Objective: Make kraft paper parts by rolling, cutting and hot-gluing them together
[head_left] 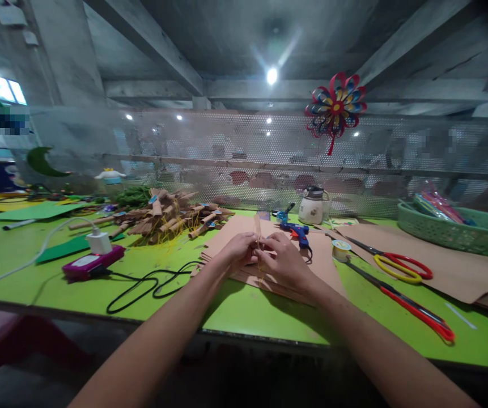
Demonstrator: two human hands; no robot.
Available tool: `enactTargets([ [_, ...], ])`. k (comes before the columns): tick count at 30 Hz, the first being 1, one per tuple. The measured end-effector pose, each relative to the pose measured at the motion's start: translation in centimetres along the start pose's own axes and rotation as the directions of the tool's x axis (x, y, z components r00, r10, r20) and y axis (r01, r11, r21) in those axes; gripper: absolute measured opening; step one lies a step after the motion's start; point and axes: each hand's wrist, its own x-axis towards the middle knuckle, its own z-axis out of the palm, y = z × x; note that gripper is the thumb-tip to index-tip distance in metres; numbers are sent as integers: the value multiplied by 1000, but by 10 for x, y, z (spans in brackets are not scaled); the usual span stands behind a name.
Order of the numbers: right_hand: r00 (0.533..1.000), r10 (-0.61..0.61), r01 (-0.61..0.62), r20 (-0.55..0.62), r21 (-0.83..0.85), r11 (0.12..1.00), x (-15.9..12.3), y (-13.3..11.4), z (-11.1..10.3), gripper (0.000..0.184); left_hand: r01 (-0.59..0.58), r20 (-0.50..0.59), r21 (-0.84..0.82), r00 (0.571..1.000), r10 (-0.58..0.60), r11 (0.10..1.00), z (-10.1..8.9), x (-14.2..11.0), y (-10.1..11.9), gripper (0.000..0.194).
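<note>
My left hand [238, 248] and my right hand [281, 258] meet over a stack of brown paper sheets [235, 235] on the green table [99, 283]. Both hands pinch a thin rolled strip of brown paper [258, 226] that stands upright between the fingertips. A thin yellow strand hangs below the fingers. A blue hot glue gun [297, 231] lies just beyond my right hand. A small roll of tape [340, 249] sits to the right.
A heap of rolled brown paper sticks [171, 218] lies back left. A pink device with a white charger [93, 258] and black cable [150, 286] sit left. Yellow-handled scissors [397, 266], red-handled scissors [418, 311], a green basket [460, 232] and a white jar [312, 207] are right.
</note>
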Motion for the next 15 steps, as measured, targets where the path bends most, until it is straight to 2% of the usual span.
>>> enactTargets([
  [5, 999, 24, -21, -21, 108, 994, 1, 7, 4, 21, 37, -33, -20, 999, -37, 999, 1, -1, 2, 17],
  [10, 999, 26, -21, -32, 161, 987, 3, 12, 5, 22, 60, 11, -41, 998, -60, 997, 2, 0, 3, 15],
  [15, 1000, 15, -12, -14, 207, 978, 6, 20, 5, 22, 28, 80, -51, 997, -24, 998, 4, -2, 3, 12],
])
